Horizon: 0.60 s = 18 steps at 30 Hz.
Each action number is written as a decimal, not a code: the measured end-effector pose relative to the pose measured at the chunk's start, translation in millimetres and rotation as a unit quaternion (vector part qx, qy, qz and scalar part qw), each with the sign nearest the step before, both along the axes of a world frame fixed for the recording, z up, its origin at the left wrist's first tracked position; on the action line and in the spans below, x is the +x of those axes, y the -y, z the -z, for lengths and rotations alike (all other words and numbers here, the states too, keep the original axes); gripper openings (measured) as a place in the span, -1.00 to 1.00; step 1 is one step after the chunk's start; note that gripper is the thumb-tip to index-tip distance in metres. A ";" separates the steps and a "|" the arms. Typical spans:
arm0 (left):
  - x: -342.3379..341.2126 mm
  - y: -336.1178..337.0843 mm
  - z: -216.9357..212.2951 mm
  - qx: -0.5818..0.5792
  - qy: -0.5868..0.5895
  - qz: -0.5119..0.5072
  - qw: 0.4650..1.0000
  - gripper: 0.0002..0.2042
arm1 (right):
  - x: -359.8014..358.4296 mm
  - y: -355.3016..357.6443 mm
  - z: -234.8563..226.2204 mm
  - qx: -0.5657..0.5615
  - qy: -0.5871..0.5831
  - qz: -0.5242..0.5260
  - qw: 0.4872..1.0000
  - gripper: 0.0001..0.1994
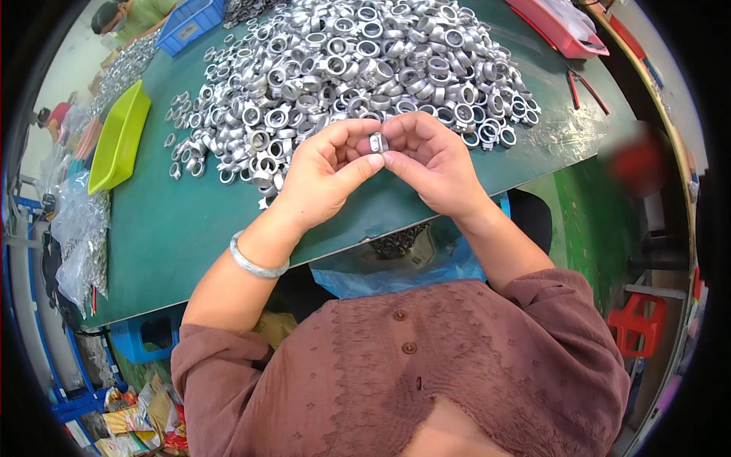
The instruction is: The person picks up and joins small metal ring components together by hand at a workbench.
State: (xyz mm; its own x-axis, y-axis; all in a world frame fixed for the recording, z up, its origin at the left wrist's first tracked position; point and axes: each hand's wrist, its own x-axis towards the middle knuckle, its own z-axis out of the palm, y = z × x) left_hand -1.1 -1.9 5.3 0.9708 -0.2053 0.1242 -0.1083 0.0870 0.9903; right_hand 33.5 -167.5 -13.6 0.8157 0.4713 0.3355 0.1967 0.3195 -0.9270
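Observation:
Between my two hands is one small silver metal ring [378, 142], held up over the near edge of the table. My left hand [324, 171] pinches it from the left with thumb and fingers. From the other side my right hand [438, 164] grips it too, thumb tip meeting the ring. Parts of the ring are covered by the fingertips. Just beyond my hands spreads a large heap of similar silver rings [335, 65], many with a small lug on the side.
A green tabletop [175, 251] carries the heap. At the left edge stands a yellow-green tray [120, 141], with a blue crate [190, 27] farther back. Red-handled pliers [582, 90] lie at right, near a pink bin [560, 30]. A blue plastic bag [396, 278] hangs below the near edge.

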 end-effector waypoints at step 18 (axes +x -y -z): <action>1.3 -0.6 0.6 -0.001 -0.014 0.005 1.000 -0.68 | -0.6 3.8 -6.9 -0.012 -0.030 -0.023 0.999 -0.74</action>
State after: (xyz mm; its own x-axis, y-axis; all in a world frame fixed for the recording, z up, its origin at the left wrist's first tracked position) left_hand 0.1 -1.4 4.7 0.9717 -0.2156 0.0966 -0.0789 0.0895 0.9929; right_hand 32.9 -171.3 -6.7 0.8116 0.5153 0.2753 0.1265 0.3051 -0.9439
